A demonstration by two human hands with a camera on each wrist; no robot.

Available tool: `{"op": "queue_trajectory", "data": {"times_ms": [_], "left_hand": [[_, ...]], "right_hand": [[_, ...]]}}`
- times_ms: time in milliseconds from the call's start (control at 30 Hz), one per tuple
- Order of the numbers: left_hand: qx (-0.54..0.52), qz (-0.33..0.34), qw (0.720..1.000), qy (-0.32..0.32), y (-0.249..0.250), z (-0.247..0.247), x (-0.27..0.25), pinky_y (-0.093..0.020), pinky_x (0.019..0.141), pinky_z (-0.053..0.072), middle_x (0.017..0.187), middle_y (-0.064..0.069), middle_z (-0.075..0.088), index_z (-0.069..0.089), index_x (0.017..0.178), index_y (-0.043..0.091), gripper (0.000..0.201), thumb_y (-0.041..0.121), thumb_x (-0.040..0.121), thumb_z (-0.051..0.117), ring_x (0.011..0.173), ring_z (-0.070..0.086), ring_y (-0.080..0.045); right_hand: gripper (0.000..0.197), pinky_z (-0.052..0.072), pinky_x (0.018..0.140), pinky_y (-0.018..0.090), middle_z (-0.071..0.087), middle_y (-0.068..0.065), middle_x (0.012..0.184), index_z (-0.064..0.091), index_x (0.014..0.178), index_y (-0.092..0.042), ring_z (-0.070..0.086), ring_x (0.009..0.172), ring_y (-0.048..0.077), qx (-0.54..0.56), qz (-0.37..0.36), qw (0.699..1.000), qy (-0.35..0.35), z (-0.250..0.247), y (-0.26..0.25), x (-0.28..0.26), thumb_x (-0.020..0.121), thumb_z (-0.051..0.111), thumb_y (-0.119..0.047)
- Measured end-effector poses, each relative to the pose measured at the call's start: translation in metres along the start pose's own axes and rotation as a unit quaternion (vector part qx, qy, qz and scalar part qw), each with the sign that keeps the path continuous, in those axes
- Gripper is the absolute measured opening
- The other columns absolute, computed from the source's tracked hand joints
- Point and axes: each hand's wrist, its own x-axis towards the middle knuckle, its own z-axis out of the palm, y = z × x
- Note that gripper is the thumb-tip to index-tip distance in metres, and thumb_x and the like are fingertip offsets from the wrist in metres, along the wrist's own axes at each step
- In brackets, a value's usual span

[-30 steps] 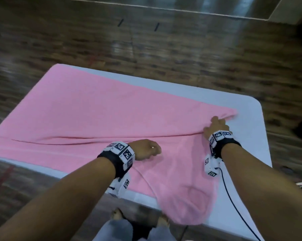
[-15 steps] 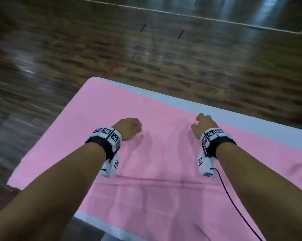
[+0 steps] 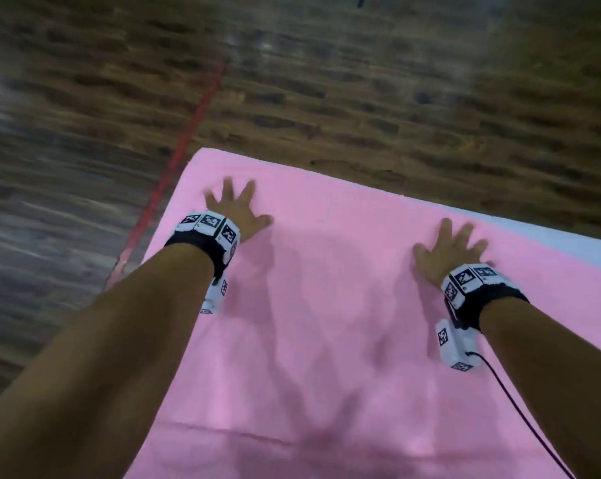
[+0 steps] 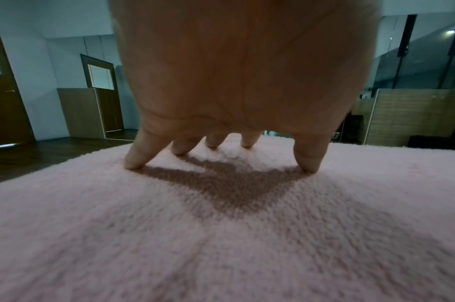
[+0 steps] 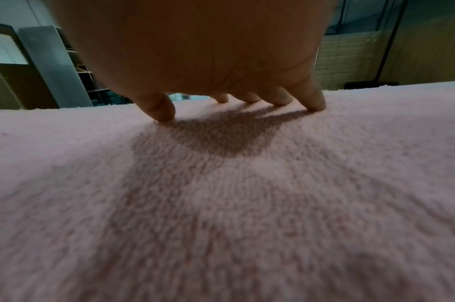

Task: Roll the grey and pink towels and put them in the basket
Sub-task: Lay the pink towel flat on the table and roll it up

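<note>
While the pink towel (image 3: 344, 305) is lying spread flat over the table (image 3: 568, 236), covering nearly all of it, the left hand (image 3: 235, 210) is resting on the cloth near the far left corner with its fingers splayed wide and straight. In the left wrist view, the fingertips (image 4: 133, 163) are pressing into the nap and the palm is arching above its own shadow, gripping nothing. The right hand (image 3: 452, 252) is lying on the towel well apart from the left one, near the far edge, likewise spread open and holding nothing. The right wrist view is showing the thumb and fingers touching the pile at their tips (image 5: 317, 105). Only a pale strip of tabletop is showing beyond the towel at the far right. A shallow crease (image 3: 240, 433) is running across the cloth closer to the person. Both forearms are wearing black bands with white marker blocks (image 3: 209, 224), and a dark cable (image 3: 520, 409) is trailing from the right one. A wooden floor (image 3: 361, 98) with a red line (image 3: 188, 133) is surrounding the table.
</note>
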Motion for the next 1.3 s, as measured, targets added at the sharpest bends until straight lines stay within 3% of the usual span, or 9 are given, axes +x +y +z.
{"op": "queue_trajectory", "data": {"times_ms": [167, 400, 600, 733, 833, 1000, 1067, 1133, 1300], "left_hand": [[0.014, -0.003, 1.0, 0.005, -0.001, -0.006, 0.036, -0.056, 0.118, -0.006, 0.159, -0.018, -0.017, -0.012, 0.153, 0.025, 0.087, 0.063, 0.092, 0.037, 0.147, -0.02, -0.029], [-0.008, -0.034, 0.999, 0.008, -0.001, 0.004, 0.05, -0.066, 0.113, 0.006, 0.159, -0.013, -0.022, -0.016, 0.151, 0.031, 0.088, 0.068, 0.088, 0.034, 0.147, -0.017, -0.037], [-0.07, -0.047, 0.995, 0.049, 0.023, 0.002, 0.017, -0.067, 0.113, 0.011, 0.162, 0.0, -0.012, 0.002, 0.153, 0.037, 0.074, 0.05, 0.092, 0.044, 0.148, -0.006, -0.037], [-0.04, 0.067, 0.992, 0.098, 0.105, 0.032, -0.023, -0.062, 0.115, 0.01, 0.163, -0.001, -0.008, 0.009, 0.153, 0.032, 0.068, 0.04, 0.095, 0.042, 0.149, -0.004, -0.033], [-0.007, 0.166, 0.981, 0.098, 0.185, 0.06, -0.055, -0.059, 0.116, 0.012, 0.163, -0.003, -0.005, 0.012, 0.153, 0.03, 0.066, 0.042, 0.095, 0.041, 0.149, -0.003, -0.032], [0.04, 0.292, 0.954, 0.06, 0.323, 0.089, -0.09, -0.055, 0.117, 0.014, 0.163, -0.002, -0.003, 0.017, 0.152, 0.03, 0.062, 0.044, 0.096, 0.039, 0.149, 0.001, -0.029], [0.052, 0.308, 0.949, 0.039, 0.374, 0.096, -0.096, -0.054, 0.116, 0.017, 0.163, -0.002, 0.0, 0.017, 0.152, 0.031, 0.061, 0.046, 0.097, 0.038, 0.149, 0.004, -0.029], [0.075, 0.297, 0.952, 0.02, 0.42, 0.104, -0.102, -0.059, 0.115, 0.015, 0.163, -0.001, -0.002, 0.014, 0.152, 0.035, 0.062, 0.049, 0.097, 0.037, 0.149, 0.002, -0.03], [0.1, 0.194, 0.976, 0.002, 0.498, 0.117, -0.098, -0.074, 0.108, 0.005, 0.161, 0.004, -0.018, -0.007, 0.151, 0.043, 0.076, 0.066, 0.091, 0.033, 0.147, -0.012, -0.038]], "right_hand": [[0.075, 0.005, 0.114, 0.062, -0.012, 0.004, 0.161, 0.0, 0.152, -0.031, -0.009, 0.145, 0.042, -0.036, -0.014, 0.999, -0.011, -0.017, -0.022, 0.042, 0.091, 0.033, -0.058], [0.07, 0.005, 0.115, 0.06, -0.01, -0.005, 0.161, 0.004, 0.15, -0.041, -0.009, 0.146, 0.039, -0.035, -0.048, 0.997, -0.041, -0.032, -0.02, 0.046, 0.091, 0.034, -0.061], [0.053, 0.012, 0.119, 0.036, 0.013, 0.002, 0.161, 0.034, 0.145, -0.025, 0.008, 0.148, 0.023, 0.21, -0.129, 0.967, 0.055, -0.03, 0.041, 0.012, 0.095, 0.05, -0.031], [0.045, 0.018, 0.117, 0.039, 0.027, 0.012, 0.156, 0.045, 0.136, -0.014, 0.018, 0.145, 0.03, 0.182, -0.134, 0.964, 0.141, -0.021, 0.125, -0.01, 0.093, 0.054, -0.022], [0.044, 0.024, 0.113, 0.047, 0.025, 0.013, 0.156, 0.044, 0.134, -0.014, 0.02, 0.144, 0.035, 0.121, -0.06, 0.979, 0.155, -0.02, 0.206, -0.014, 0.092, 0.053, -0.025], [0.053, 0.027, 0.112, 0.051, 0.025, 0.014, 0.155, 0.037, 0.14, -0.011, 0.023, 0.141, 0.037, 0.131, 0.062, 0.979, 0.143, -0.036, 0.339, 0.011, 0.092, 0.05, -0.03], [0.055, 0.028, 0.109, 0.05, 0.028, 0.015, 0.152, 0.034, 0.14, -0.012, 0.028, 0.138, 0.037, 0.136, 0.093, 0.979, 0.117, -0.041, 0.383, 0.026, 0.092, 0.048, -0.034], [0.057, 0.026, 0.111, 0.049, 0.019, 0.014, 0.156, 0.03, 0.142, -0.014, 0.021, 0.142, 0.037, 0.143, 0.097, 0.981, 0.094, -0.04, 0.418, 0.038, 0.093, 0.047, -0.038], [0.059, 0.015, 0.118, 0.044, 0.003, 0.008, 0.161, 0.022, 0.146, -0.022, 0.005, 0.147, 0.032, 0.125, 0.046, 0.988, 0.082, -0.048, 0.465, 0.08, 0.095, 0.042, -0.045]]}}
